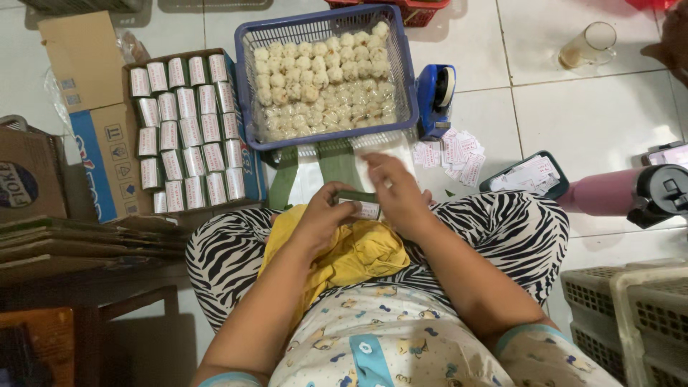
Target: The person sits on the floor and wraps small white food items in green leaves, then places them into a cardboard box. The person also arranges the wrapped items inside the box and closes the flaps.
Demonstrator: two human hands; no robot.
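Nearest, over a lap in zebra-striped trousers (516, 236) with a crumpled yellow cloth (358, 254) on it: a small clear-wrapped packet (362, 206) with a white label, held at lap height between both hands. Left hand (322, 218) curled, thumb and fingertips pinching the packet's left end, forearm slanting in from lower left. Right hand (394, 190) laid over the packet's right end and top, fingers bent and pressing on it, wrist cocked, forearm coming in from lower right. Both clenched lightly on that same packet, neither released. Just beyond the fingers, a white plastic bag (315, 172) with green handles, lying flat on pale glossy floor tiles. Right of it, a loose scatter of small paper labels (455, 154) and a dark tray (523, 175) holding more. Farther out, a blue plastic mesh basket (401, 64), rectangular, filled with pale, knobbly round dumplings in clear wrap. Beside it on the left, an open cardboard box (107, 143) packed with neat rows of labelled packets; on the right, a blue tape dispenser (436, 97). Farthest, a glass tumbler (589, 45) lying tilted on the tiles.
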